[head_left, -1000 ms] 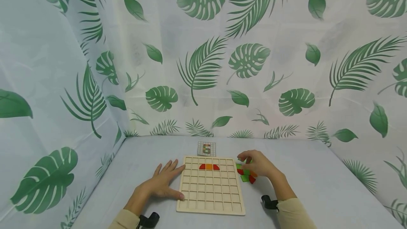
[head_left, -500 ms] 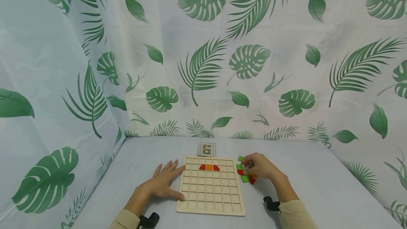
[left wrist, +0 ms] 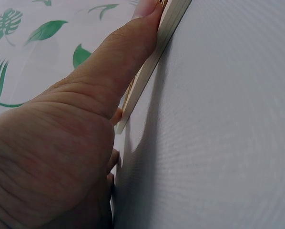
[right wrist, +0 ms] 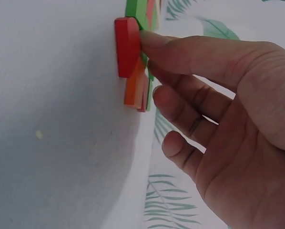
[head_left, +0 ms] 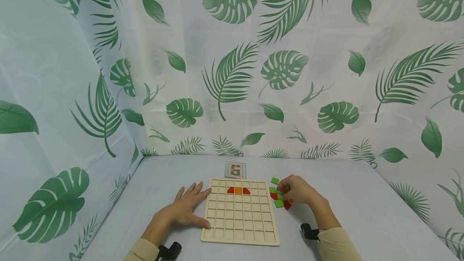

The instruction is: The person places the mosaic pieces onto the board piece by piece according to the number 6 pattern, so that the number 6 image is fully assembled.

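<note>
in the head view, the grid board [head_left: 239, 224] lay flat on the pale table [head_left: 156, 184], between the two hands. in its second row from the far side sat an orange square [head_left: 238, 190] with a red curved piece [head_left: 230, 190] on either side. a small card [head_left: 235, 170], printed with a coloured figure on a grid, lay just beyond the board. the left hand [head_left: 186, 208] was relaxed and spread, its thumb and index finger at the board's left edge. the right hand [head_left: 299, 190] was bent over the loose tiles [head_left: 272, 189], green, red and orange, just beside the board's right edge; one green tile [head_left: 275, 181] lay a little apart at the far end.

in the left wrist view, the thumb [left wrist: 114, 62] lay straight, its tip resting on the board's rim, grasping nothing.

in the right wrist view, the thumb [right wrist: 190, 55] reached the pile just beside a red tile [right wrist: 127, 47], with an orange tile [right wrist: 134, 90] next to it (the index finger was mostly hidden, so i could not tell whether anything was pinched). the other fingers were loosely bent.
</note>
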The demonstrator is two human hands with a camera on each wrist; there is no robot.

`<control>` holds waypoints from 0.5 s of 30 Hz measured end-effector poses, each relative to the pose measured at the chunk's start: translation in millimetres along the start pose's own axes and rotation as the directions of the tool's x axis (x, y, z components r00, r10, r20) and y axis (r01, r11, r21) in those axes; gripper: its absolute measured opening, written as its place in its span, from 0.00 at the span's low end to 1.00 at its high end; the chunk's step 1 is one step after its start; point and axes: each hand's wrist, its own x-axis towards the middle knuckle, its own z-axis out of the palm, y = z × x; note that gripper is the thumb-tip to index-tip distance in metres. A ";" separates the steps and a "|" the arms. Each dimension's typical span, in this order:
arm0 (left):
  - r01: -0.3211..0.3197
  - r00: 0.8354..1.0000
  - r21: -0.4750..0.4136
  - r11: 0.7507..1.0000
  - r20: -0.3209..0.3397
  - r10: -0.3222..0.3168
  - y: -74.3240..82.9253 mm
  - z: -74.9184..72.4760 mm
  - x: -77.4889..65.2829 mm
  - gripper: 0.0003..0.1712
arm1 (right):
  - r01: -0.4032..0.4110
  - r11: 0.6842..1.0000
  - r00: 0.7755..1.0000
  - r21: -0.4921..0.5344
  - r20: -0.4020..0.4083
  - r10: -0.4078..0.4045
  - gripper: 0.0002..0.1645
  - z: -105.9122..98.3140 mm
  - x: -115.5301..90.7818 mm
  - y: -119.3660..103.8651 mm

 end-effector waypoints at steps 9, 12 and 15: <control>-0.007 1.000 -0.002 1.000 0.004 0.007 -1.1 -0.3 0.5 0.67 | 0.026 0.999 1.000 -0.036 -0.003 -0.027 0.13 3.5 2.8 1.2; -0.005 1.000 0.002 1.000 0.004 0.005 -1.3 0.3 0.7 0.67 | 0.039 0.999 0.999 -0.020 -0.005 -0.039 0.14 4.1 2.9 0.4; -0.003 1.000 0.001 1.000 0.003 0.003 -0.9 0.4 0.8 0.67 | 0.041 0.999 0.999 0.011 -0.015 -0.041 0.15 4.6 3.4 -0.1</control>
